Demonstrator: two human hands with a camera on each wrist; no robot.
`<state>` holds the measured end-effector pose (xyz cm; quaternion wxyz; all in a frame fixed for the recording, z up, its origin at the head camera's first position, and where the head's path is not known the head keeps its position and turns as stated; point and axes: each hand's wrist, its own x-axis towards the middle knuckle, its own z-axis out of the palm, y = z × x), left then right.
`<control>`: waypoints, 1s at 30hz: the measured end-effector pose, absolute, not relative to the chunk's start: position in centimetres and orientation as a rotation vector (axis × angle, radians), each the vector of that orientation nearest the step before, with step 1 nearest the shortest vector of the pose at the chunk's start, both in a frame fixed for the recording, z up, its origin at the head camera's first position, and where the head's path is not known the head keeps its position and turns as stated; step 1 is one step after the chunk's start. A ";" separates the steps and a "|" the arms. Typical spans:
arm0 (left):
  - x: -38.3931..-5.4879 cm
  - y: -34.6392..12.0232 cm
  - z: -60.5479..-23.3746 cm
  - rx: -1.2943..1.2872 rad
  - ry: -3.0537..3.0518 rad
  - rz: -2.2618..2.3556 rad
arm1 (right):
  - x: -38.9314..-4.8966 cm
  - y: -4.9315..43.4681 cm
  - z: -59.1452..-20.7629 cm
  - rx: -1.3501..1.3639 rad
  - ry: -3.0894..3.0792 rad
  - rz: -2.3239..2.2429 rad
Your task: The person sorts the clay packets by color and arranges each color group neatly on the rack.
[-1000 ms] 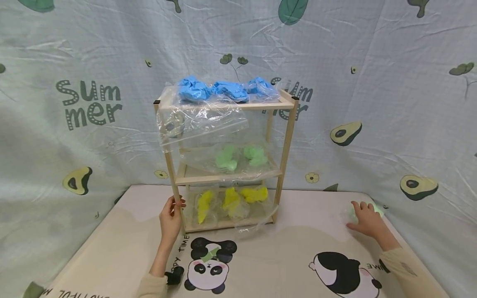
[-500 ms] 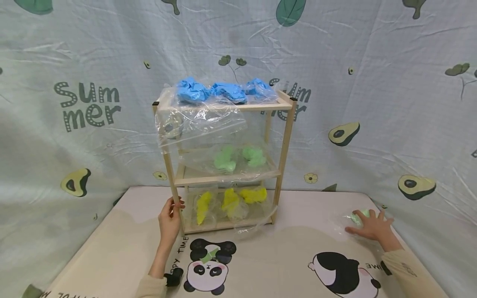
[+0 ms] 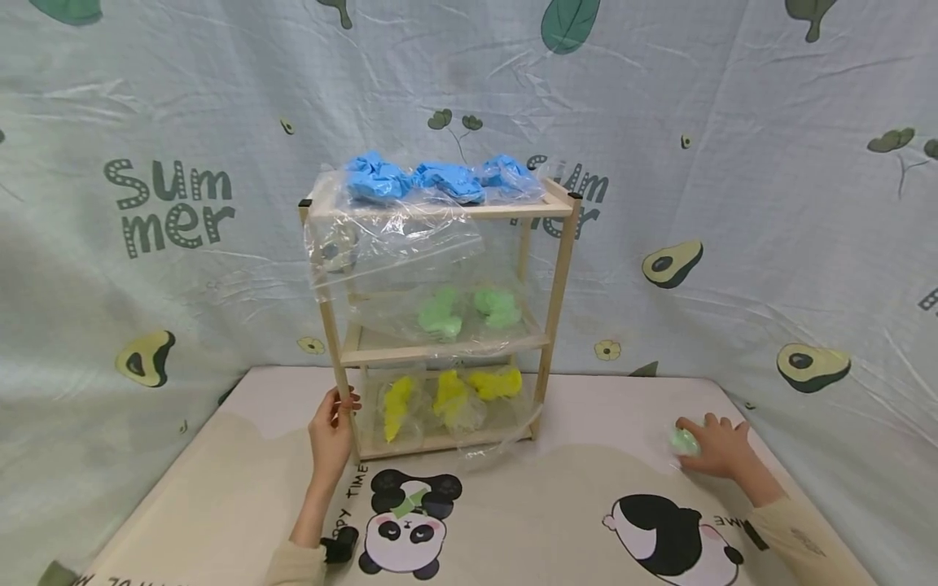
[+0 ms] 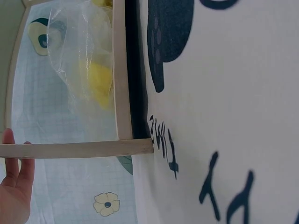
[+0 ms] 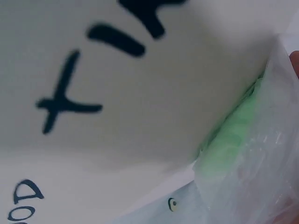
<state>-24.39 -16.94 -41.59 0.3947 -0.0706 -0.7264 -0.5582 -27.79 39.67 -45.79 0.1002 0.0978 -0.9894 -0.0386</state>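
Observation:
My left hand point(image 3: 331, 431) grips the left front post of a small wooden shelf rack point(image 3: 440, 352), low down; in the left wrist view, fingers point(image 4: 25, 175) reach around that post. At the far right of the table my right hand point(image 3: 721, 449) holds a clear plastic bag with a light green lump point(image 3: 685, 442) inside, between thumb and fingers. The same green bag point(image 5: 233, 135) fills the right side of the right wrist view, where most of the hand is out of sight.
Bagged blue lumps point(image 3: 449, 181) lie on the rack's top shelf, and a loose bag flap point(image 3: 396, 244) hangs over its front. Two bagged green lumps point(image 3: 440, 313) sit on the middle shelf, bagged yellow ones point(image 3: 450, 395) on the bottom. A printed curtain point(image 3: 733, 163) stands behind.
My right hand has drawn the green bag a little to the left and nearer, its spread fingers closing in around it. The left hand keeps its hold on the post.

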 end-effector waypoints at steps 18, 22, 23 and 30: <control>-26.3 -17.9 -43.9 -0.169 -1.833 -1.418 | -24.7 34.0 -43.0 0.571 -2.657 -0.098; -26.3 -17.8 -43.9 -0.167 -1.833 -1.418 | -24.2 32.6 -42.2 0.671 -2.561 -0.083; -26.3 -17.8 -43.9 -0.165 -1.834 -1.418 | -24.2 32.3 -42.0 0.695 -2.538 -0.082; -26.3 -17.9 -43.9 -0.173 -1.836 -1.388 | -24.0 29.9 -40.5 0.848 -2.365 -0.079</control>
